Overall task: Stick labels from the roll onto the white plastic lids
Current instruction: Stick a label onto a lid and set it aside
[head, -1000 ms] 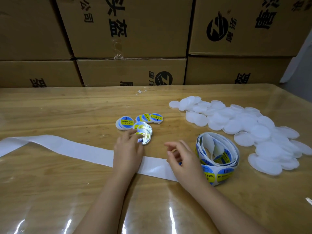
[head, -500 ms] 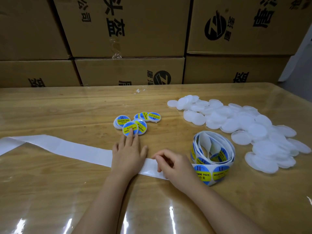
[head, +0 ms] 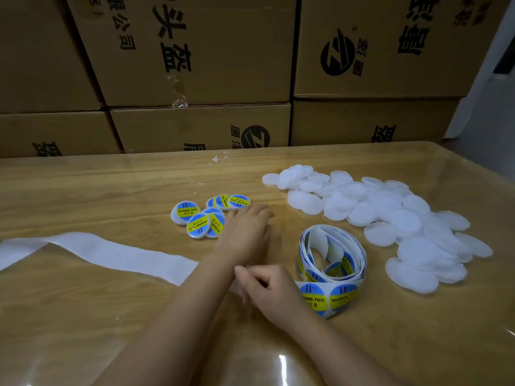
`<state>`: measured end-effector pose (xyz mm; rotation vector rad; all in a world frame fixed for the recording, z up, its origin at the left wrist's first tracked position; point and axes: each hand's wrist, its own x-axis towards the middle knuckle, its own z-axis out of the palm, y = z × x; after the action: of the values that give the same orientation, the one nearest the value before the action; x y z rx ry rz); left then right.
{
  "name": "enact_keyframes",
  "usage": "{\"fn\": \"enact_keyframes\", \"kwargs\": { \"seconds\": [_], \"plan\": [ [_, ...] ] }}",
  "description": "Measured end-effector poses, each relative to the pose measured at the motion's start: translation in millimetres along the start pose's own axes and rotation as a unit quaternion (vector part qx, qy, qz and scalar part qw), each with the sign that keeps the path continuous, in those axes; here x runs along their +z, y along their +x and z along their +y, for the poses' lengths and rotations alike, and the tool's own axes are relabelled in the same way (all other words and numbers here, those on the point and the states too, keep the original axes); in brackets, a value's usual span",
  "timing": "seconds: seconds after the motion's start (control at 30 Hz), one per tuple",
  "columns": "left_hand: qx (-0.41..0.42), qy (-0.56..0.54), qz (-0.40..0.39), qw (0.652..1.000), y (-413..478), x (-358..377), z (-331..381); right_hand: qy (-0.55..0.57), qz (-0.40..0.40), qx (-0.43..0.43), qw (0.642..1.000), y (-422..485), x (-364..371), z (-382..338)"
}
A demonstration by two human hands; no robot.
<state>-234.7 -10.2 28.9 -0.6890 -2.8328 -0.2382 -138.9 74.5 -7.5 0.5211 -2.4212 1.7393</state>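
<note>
Label roll (head: 334, 298) tail in right grip (head: 274, 292); white lids (head: 390, 213) beside roll.

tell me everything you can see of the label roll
The label roll is a loose coil of white backing paper standing on edge on the wooden table, left of the plain white lids. Round blue labels with a yellow band reading SOLDERING PASTE show on its outer wrap and inside. Its unwound tail runs left to the right hand, whose curled fingers pinch it, then on as bare white strip.
</note>
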Motion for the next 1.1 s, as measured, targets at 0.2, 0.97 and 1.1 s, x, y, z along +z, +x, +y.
{"fn": "enact_keyframes", "kwargs": {
  "seconds": [0.2, 0.97, 1.1],
  "plan": [
    [0.154, 0.065, -0.073, 0.983, 63.0, 8.8, 33.3, 0.070, 0.099, 0.025, 0.992, 1.9, -2.2, 4.8],
    [0.121, 0.127, -0.201, 0.964, 57.6, 38.7, 24.8, -0.101, 0.143, -0.157, 0.972, -5.7, -1.6, -2.0],
    [0.171, 0.176, -0.107, 0.963, 39.6, 33.4, 18.3, -0.130, 0.142, -0.197, 0.961, -6.7, 1.7, -3.5]
  ]
}}
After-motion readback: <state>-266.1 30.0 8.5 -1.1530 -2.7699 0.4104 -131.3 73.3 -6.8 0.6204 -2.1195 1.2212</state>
